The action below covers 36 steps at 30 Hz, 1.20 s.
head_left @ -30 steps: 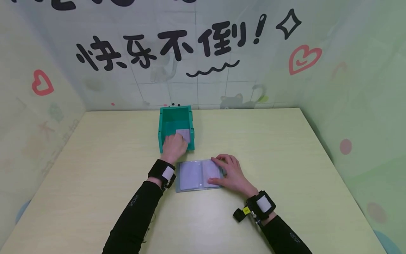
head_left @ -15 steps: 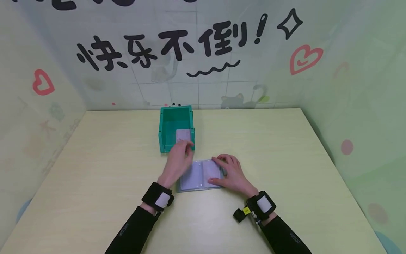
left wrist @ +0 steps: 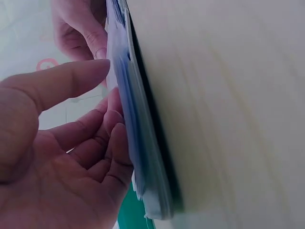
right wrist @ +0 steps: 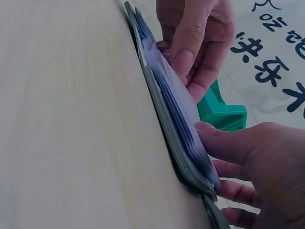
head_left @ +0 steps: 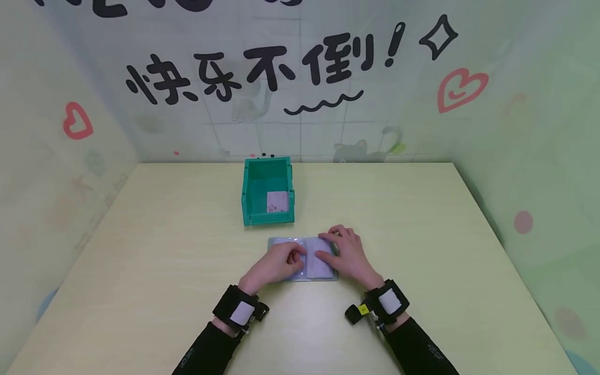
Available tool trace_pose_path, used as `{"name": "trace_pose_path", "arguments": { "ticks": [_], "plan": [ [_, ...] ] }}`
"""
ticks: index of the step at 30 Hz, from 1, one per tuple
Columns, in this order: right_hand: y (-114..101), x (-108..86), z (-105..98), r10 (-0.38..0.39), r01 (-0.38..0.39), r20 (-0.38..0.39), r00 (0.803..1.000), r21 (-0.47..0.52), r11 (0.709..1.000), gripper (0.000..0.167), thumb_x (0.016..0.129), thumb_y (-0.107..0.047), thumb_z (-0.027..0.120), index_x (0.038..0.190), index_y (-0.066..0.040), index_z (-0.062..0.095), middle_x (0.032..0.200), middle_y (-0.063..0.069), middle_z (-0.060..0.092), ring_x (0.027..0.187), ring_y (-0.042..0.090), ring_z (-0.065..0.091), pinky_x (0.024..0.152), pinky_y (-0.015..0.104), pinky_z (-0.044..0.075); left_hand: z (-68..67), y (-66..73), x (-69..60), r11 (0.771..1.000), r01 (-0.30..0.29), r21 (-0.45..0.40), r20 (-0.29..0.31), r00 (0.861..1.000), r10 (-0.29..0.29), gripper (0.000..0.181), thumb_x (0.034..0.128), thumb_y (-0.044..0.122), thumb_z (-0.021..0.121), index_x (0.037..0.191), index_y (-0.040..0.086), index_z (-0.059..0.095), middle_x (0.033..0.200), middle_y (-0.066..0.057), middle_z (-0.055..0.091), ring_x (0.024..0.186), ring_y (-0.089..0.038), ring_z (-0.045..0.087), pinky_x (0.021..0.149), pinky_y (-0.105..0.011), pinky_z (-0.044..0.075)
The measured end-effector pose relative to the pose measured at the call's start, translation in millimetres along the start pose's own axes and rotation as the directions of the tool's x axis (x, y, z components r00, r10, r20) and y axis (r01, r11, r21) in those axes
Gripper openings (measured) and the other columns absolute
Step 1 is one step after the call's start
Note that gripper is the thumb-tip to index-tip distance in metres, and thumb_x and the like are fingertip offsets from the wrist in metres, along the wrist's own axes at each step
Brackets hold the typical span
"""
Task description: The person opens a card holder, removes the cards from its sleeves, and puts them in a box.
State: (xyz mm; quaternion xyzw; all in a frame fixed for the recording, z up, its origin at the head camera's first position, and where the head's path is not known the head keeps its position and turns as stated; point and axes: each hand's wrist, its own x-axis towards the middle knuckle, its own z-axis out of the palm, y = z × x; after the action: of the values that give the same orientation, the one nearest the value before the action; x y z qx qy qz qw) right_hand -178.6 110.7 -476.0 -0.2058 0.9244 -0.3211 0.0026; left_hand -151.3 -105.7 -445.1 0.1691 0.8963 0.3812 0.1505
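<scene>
An album with clear sleeves (head_left: 320, 265) lies open flat on the table. My left hand (head_left: 276, 263) is over its left page, fingers loosely bent; in the left wrist view that hand (left wrist: 71, 143) has its fingertips against the page and its thumb apart from them. No card shows between them. My right hand (head_left: 349, 255) rests at the album's right side, thumb and index finger on the right page; in the right wrist view the right hand (right wrist: 271, 167) has its other fingers beside the edge. Behind the album, a pale pink card (head_left: 277, 201) lies in a green box (head_left: 269, 218).
The light wooden table (head_left: 178, 250) runs back to a printed backdrop (head_left: 281, 130) with black lettering. Printed sheets (head_left: 520, 172) also stand at the sides. The green box is a short way behind the album, slightly left of it.
My left hand has come back from the green box, toward me and to the right, onto the album. The right hand has stayed at the album's right side. The head view has shifted slightly.
</scene>
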Motion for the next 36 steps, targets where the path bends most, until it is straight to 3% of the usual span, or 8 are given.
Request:
{"name": "trace_pose_path", "arguments": {
  "ticks": [7, 15, 24, 31, 36],
  "plan": [
    [4, 1.2, 3, 0.010, -0.008, -0.053, 0.999, 0.050, 0.999, 0.039, 0.082, -0.028, 0.083, 0.115, -0.009, 0.073, 0.113, 0.012, 0.059, 0.107, 0.031, 0.052, 0.098, 0.053, 0.034, -1.8, 1.7, 1.4, 0.998, 0.036, -0.043, 0.023, 0.999, -0.035, 0.024, 0.0905, 0.006, 0.071, 0.114, 0.000, 0.066, 0.085, -0.004, 0.057, 0.080, -0.015, 0.051, 0.069, -0.021, 0.043],
    [7, 2.8, 4, 0.071, -0.067, -0.037, 0.997, 0.108, 0.992, 0.038, 0.080, -0.027, 0.085, 0.111, -0.010, 0.071, 0.109, 0.012, 0.058, 0.098, 0.028, 0.052, 0.100, 0.051, 0.030, 2.1, 1.2, 2.4, 0.999, 0.042, -0.019, 0.024, 0.999, -0.042, 0.024, 0.0907, 0.006, 0.071, 0.114, 0.001, 0.065, 0.087, -0.004, 0.057, 0.081, -0.015, 0.051, 0.071, -0.022, 0.043],
    [2, 13.1, -1, 0.088, -0.088, 0.003, 0.996, 0.027, 0.996, 0.042, 0.080, -0.033, 0.085, 0.112, -0.011, 0.071, 0.098, 0.008, 0.060, 0.096, 0.024, 0.056, 0.093, 0.049, 0.029, 1.4, -0.2, 2.8, 0.998, 0.051, -0.043, 0.025, 0.998, -0.050, 0.023, 0.0916, 0.005, 0.069, 0.114, 0.001, 0.065, 0.088, -0.005, 0.057, 0.082, -0.015, 0.051, 0.071, -0.022, 0.044],
    [2, 12.9, -1, 0.118, -0.119, 0.018, 0.993, 0.113, 0.987, 0.036, 0.082, -0.027, 0.084, 0.107, -0.007, 0.067, 0.101, 0.010, 0.060, 0.098, 0.026, 0.054, 0.096, 0.050, 0.026, 0.6, -0.4, 1.7, 0.998, 0.049, -0.041, 0.025, 0.999, -0.048, 0.022, 0.0922, 0.006, 0.068, 0.114, 0.002, 0.066, 0.088, -0.004, 0.057, 0.083, -0.014, 0.051, 0.072, -0.022, 0.043],
    [5, 11.0, 0, 0.131, -0.131, 0.013, 0.991, 0.164, 0.978, 0.024, 0.089, -0.027, 0.076, 0.092, -0.004, 0.070, 0.102, 0.011, 0.061, 0.100, 0.029, 0.054, 0.099, 0.051, 0.023, 0.1, -1.4, 0.9, 0.998, 0.033, -0.052, 0.023, 0.999, -0.032, 0.023, 0.0918, 0.004, 0.067, 0.114, 0.000, 0.066, 0.089, -0.005, 0.057, 0.083, -0.015, 0.051, 0.072, -0.022, 0.043]
  ]
}}
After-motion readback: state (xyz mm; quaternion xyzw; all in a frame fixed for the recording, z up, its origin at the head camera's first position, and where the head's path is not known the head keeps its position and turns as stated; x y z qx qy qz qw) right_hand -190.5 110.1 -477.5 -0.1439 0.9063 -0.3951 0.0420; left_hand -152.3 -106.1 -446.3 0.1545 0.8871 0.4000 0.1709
